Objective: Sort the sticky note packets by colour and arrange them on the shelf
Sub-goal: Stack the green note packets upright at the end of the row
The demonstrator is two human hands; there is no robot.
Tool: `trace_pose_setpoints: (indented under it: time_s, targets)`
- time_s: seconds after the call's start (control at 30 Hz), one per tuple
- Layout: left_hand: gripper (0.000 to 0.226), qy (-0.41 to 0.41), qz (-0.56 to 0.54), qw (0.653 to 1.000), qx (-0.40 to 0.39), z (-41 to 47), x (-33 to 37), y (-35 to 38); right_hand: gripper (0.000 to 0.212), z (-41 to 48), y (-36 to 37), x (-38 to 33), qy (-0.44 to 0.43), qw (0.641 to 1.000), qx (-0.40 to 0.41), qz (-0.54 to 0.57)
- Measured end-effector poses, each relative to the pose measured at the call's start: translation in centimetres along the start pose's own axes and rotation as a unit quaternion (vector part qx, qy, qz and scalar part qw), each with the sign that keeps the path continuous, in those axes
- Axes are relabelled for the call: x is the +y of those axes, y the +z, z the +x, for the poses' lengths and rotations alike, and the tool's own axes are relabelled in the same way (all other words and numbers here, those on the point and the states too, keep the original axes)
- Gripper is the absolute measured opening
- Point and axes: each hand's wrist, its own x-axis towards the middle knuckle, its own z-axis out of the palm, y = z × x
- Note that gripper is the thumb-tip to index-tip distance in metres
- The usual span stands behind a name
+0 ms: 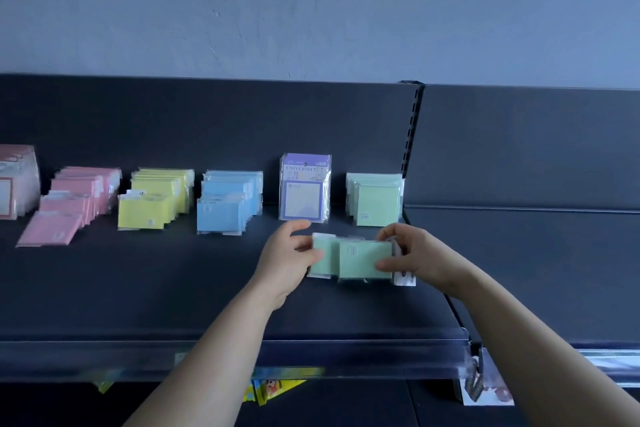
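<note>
Both left hand (287,258) and right hand (414,258) pinch the green packets (360,262) by their ends, likely squaring them for the far green stack (376,200).

The tall stack of pale pink plastic-wrapped packets (15,180) at the far left is cut off by the picture's edge. The left hand (285,258) and right hand (415,255) cover both ends of the mint-green plastic-wrapped sticky note packets (360,260) they grip, so their count is unclear. Below the clear plastic shelf lip (346,348), a yellow printed wrapper (277,386) is blurred and half hidden.
</note>
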Motion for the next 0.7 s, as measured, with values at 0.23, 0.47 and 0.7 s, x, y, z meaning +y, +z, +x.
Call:
trace_pose_setpoints:
  time_s: [0.23,0.47,0.7]
  targets:
    - [0.035,0.022,-0.033,0.997,-0.061,0.8,0.4,3.8,0.042,1.2,0.3,1.4,0.002,0.996,0.080,-0.039]
    - [0.037,0.085,0.064,0.993,-0.051,3.2,1.2,6.3,0.035,2.3,-2.2,2.4,-0.012,0.991,0.125,-0.051]
    - [0.043,0.093,0.138,0.986,0.006,7.0,2.2,8.7,0.040,6.0,-3.5,2.0,-0.012,0.977,0.193,-0.092]
